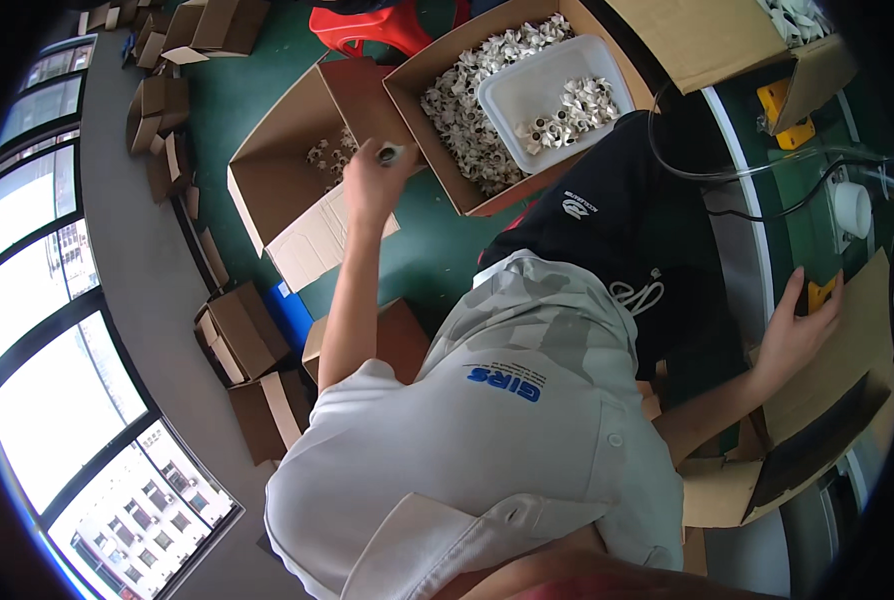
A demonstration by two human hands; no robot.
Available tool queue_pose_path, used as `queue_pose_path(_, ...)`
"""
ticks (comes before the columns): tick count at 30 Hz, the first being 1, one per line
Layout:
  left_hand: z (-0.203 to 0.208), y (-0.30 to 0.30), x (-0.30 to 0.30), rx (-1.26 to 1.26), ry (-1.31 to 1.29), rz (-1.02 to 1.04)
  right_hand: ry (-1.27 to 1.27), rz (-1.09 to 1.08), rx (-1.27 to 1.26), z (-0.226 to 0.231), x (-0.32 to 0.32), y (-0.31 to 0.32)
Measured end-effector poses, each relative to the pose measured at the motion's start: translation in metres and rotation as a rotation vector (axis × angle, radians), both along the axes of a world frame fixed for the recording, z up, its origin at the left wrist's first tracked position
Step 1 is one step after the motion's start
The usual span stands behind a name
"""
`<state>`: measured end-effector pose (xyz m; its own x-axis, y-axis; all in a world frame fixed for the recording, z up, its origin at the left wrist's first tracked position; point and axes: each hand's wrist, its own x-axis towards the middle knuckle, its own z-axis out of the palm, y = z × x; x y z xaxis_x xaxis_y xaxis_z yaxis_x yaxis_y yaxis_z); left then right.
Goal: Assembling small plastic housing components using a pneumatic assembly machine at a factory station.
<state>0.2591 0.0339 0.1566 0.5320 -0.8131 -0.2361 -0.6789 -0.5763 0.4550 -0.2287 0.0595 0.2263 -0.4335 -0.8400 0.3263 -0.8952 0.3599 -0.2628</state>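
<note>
My left hand [367,190] is raised over an open cardboard box [277,165] at the left. Its fingers are closed on a small white part [388,154] with a dark round middle. Inside that box lie several small pale parts [329,160]. Far to the right, my right hand [799,328] is beside a yellow block [820,294] on the green bench. Its thumb and fingers are spread on either side of the block; whether they press on it is hard to see.
A larger carton [467,200] full of white parts holds a white plastic tub [507,95] with more of them. On the bench are a white round fixture [852,210], another yellow block [785,115] and cables. An open carton [727,490] stands below my right forearm. A red stool [372,30] is behind.
</note>
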Motion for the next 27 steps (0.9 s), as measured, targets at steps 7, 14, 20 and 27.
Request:
queue_pose_path(7, -0.082, 0.088, 0.190, 0.116, -0.297, 0.465, -0.031, 0.065, -0.036, -0.004, 0.010, -0.014)
queue_pose_path(14, -0.051, -0.002, -0.122, 0.054, 0.166, -0.753, -0.084, 0.101, -0.098, 0.008, 0.035, 0.010)
queue_pose_path(20, 0.139, -0.078, -0.260, -0.940, 0.514, -1.250, -0.166, 0.220, -0.173, 0.074, 0.057, 0.062)
queue_pose_path(27, 0.177, -0.168, -0.265, -0.778, -0.152, -1.144, 0.086, -0.125, -0.127, 0.147, -0.024, 0.150)
